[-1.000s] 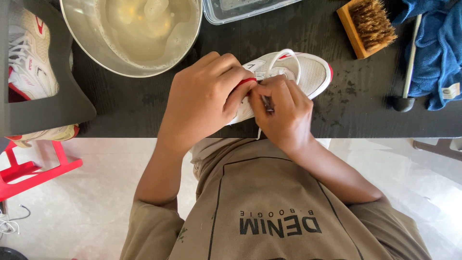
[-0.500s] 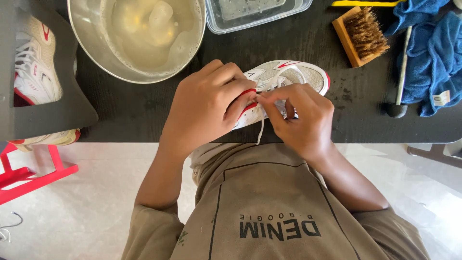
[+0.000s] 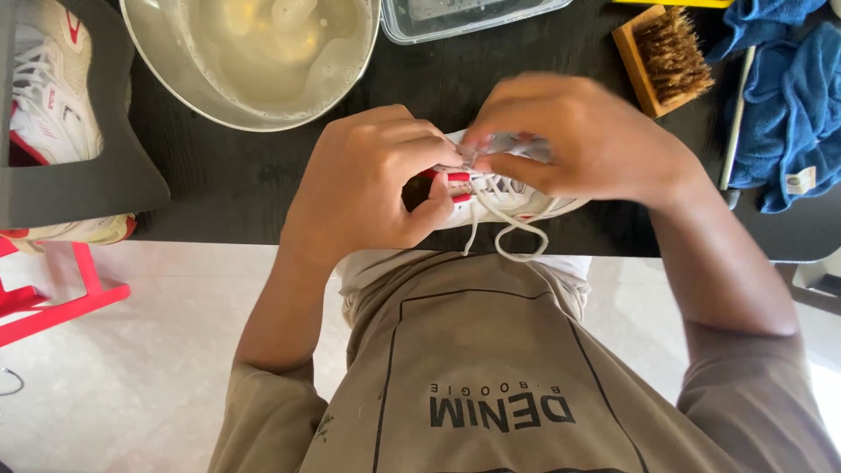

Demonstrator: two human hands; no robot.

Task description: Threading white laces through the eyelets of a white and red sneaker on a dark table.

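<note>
Gripping a white shoe (image 3: 491, 197) at the near edge of the dark worktop (image 3: 254, 188), the left hand (image 3: 368, 188) curls around its side, thumb pressed on the upper. The right hand (image 3: 587, 144), blurred, pinches a lace (image 3: 512, 229) at the eyelets, its loops hanging over the edge. Behind stand a bowl (image 3: 254, 52) of cloudy water, a brush (image 3: 661, 57) and a blue cloth (image 3: 788, 96).

White sneaker (image 3: 512, 197) on black table edge, laces loose.
</note>
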